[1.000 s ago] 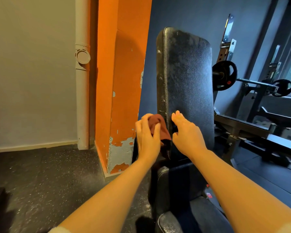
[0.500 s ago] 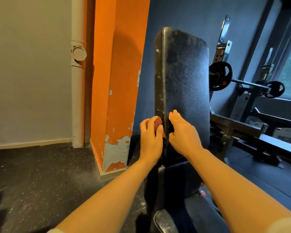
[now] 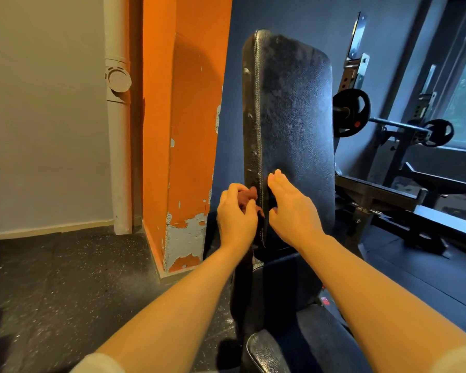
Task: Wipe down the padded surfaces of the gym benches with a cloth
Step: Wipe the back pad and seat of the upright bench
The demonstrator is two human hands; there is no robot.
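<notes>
Writing: a small red tag (image 3: 325,300) low on the frame right of the seat (image 3: 269,354); too blurred to read.
Left hand (image 3: 234,214): fingers curled, grip holding the cloth (image 3: 246,198), pressed to the left edge of the backrest (image 3: 291,125), low down.
Right hand (image 3: 291,208): grip wide, fingers straight, lying flat on the pad face, just right of the cloth.
Backrest: upright, dusty black, right of the orange pillar (image 3: 189,130).

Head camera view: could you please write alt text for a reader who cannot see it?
A left hand grips a reddish cloth against the side edge of an upright black bench backrest, while the right hand rests open on its front. An orange pillar stands beside it.
</notes>
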